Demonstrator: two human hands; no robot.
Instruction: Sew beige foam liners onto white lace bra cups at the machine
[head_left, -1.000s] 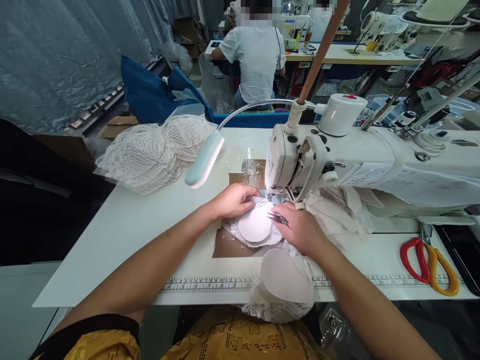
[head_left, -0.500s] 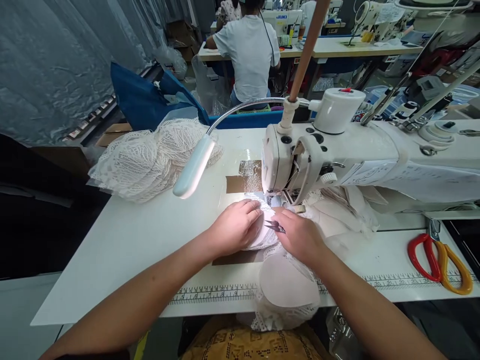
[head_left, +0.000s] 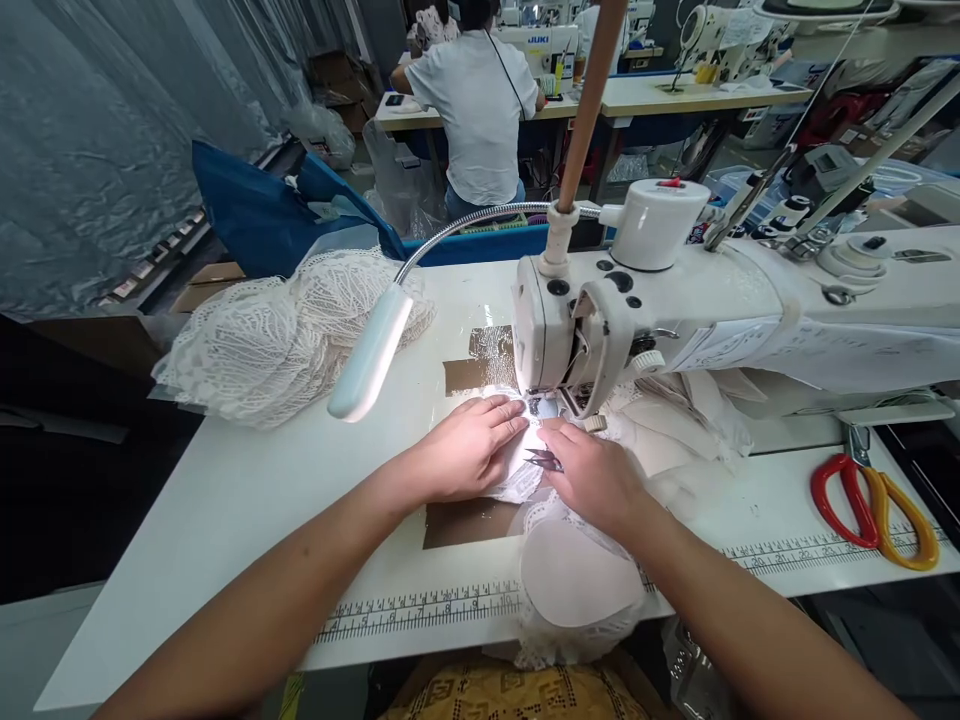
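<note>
White fabric (head_left: 519, 484) under flattened left hand (head_left: 471, 448), beside right hand (head_left: 596, 474) curled round snips (head_left: 545, 460).

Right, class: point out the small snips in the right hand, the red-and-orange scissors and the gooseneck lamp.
Small snips (head_left: 546, 460): head view, on the blades.
Scissors (head_left: 860, 505): head view, on the red handle.
Gooseneck lamp (head_left: 371, 352): head view, middle of its pale housing.

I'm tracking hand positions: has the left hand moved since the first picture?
Yes, the left hand has shifted toward the table's near edge, judged against the sewing machine.
</note>
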